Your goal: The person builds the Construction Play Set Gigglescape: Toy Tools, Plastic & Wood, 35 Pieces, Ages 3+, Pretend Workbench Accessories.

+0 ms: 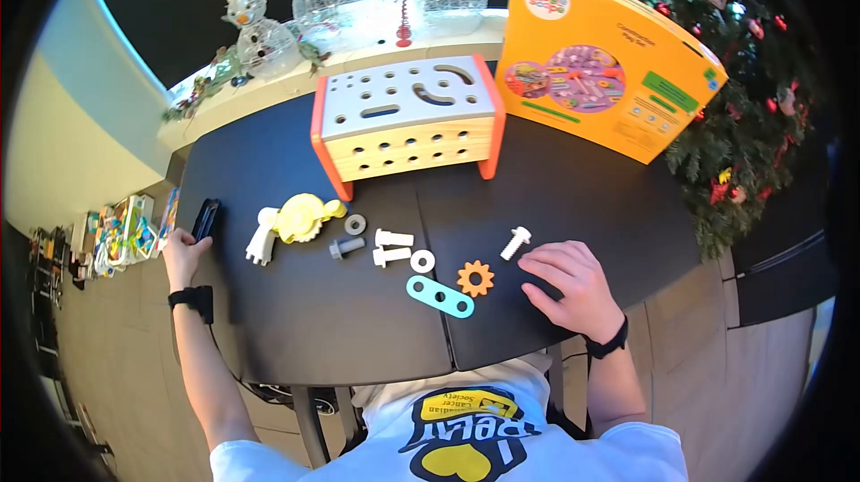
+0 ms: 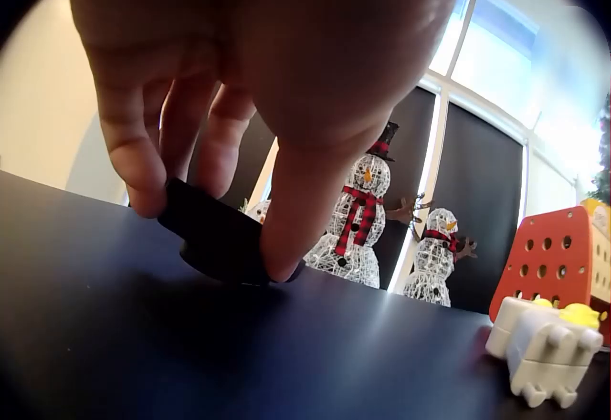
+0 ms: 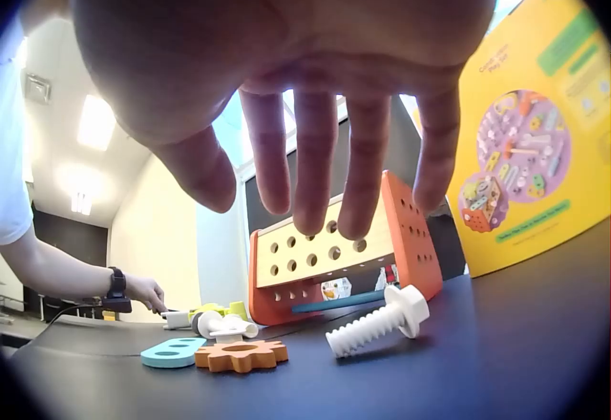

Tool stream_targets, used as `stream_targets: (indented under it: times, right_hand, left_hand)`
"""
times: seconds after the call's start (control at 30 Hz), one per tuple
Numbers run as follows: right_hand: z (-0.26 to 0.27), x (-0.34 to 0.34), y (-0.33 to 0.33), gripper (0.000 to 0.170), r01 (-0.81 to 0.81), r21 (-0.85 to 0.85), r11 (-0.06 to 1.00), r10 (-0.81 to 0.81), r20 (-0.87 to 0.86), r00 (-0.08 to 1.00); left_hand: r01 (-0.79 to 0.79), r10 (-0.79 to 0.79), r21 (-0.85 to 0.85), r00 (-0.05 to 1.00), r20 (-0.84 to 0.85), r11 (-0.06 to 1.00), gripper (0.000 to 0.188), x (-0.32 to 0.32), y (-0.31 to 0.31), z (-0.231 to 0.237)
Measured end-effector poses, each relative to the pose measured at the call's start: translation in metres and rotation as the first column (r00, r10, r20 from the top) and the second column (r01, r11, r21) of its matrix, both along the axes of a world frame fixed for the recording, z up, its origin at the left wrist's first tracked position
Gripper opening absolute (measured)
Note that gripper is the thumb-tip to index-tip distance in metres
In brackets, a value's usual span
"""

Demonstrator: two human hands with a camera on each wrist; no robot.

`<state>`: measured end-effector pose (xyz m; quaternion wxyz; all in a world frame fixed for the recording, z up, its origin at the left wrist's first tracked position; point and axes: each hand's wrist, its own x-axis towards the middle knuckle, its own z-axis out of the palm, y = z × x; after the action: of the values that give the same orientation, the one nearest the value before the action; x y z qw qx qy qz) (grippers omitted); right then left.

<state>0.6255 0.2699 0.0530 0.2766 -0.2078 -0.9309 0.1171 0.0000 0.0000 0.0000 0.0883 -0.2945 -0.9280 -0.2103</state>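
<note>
A: What is the left hand doing?

B: The left hand [image 1: 183, 258] pinches a small black object [image 1: 207, 218] between thumb and fingers at the left edge of the dark surface [image 1: 322, 321]. The object looks dark, slim and elongated; I cannot tell what it is.

A: And rightward from there?

B: To that hand's right lie a cream-and-yellow toy [image 1: 300, 219], a grey bolt [image 1: 347, 248], two white bolts [image 1: 391, 256], a teal strip [image 1: 440, 296] with three holes and an orange gear [image 1: 476, 279]. Then comes a lone white bolt [image 1: 515, 243], just beyond the fingertips of the right hand [image 1: 569, 285]. It has a chunky six-sided head and a coarse thread, and lies on its side.

A: Is the right hand gripping anything?

B: No. Its fingers are loosely extended, the thumb apart, and it holds nothing.

A: Which step is this?

B: Probably handling the black object. Next, that calls for a steady pinch or a gentle release; using the bolt would mean closing the right fingers around it.
</note>
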Motion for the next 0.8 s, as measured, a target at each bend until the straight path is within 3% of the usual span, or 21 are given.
stream_targets:
  times: [0.17,0.27,0.33,0.4,0.47,0.53,0.6,0.67,0.8]
  right_hand:
    - [-0.006,0.003,0.005,0.024,0.192,-0.033,0.981,-0.193,-0.01,0.981]
    - [-0.01,0.003,0.008,0.027,0.255,-0.037,0.966,-0.253,0.033,0.967]
    - [-0.008,0.0,0.012,0.03,0.284,-0.032,0.958,-0.279,0.103,0.955]
    - [-0.009,-0.006,0.018,0.037,0.284,-0.052,0.957,-0.27,0.192,0.944]
    - [-0.018,-0.015,0.025,0.039,0.278,-0.058,0.959,-0.255,0.255,0.933]
    - [-0.022,-0.025,0.03,0.035,0.231,-0.098,0.968,-0.195,0.285,0.938]
    - [-0.032,-0.03,0.037,0.031,0.187,-0.147,0.971,-0.14,0.283,0.949]
    - [-0.035,-0.031,0.044,0.029,0.152,-0.197,0.969,-0.096,0.268,0.959]
    - [-0.016,-0.031,0.033,0.026,0.031,-0.226,0.974,0.0,0.133,0.991]
  left_hand:
    - [-0.053,0.05,-0.077,0.998,-0.037,0.996,0.046,0.015,0.001,-0.001]
    - [0.035,-0.02,0.063,0.973,-0.23,0.997,0.047,0.042,0.017,0.008]
    - [0.193,-0.155,0.161,0.963,-0.222,0.968,0.032,0.099,0.045,0.043]
    - [0.265,-0.279,0.344,0.96,-0.009,0.901,0.025,0.145,0.069,0.058]
    - [0.397,-0.447,0.4,0.894,0.036,0.826,0.022,0.191,0.09,0.073]
    - [0.545,-0.592,0.347,0.805,0.039,0.763,0.019,0.232,0.106,0.079]
    - [0.638,-0.711,0.333,0.68,0.178,0.694,0.019,0.278,0.118,0.089]
    - [0.778,-0.841,0.335,0.529,0.108,0.532,0.019,0.309,0.129,0.084]
    - [0.815,-0.905,0.404,0.413,0.098,0.416,0.022,0.357,0.143,0.08]
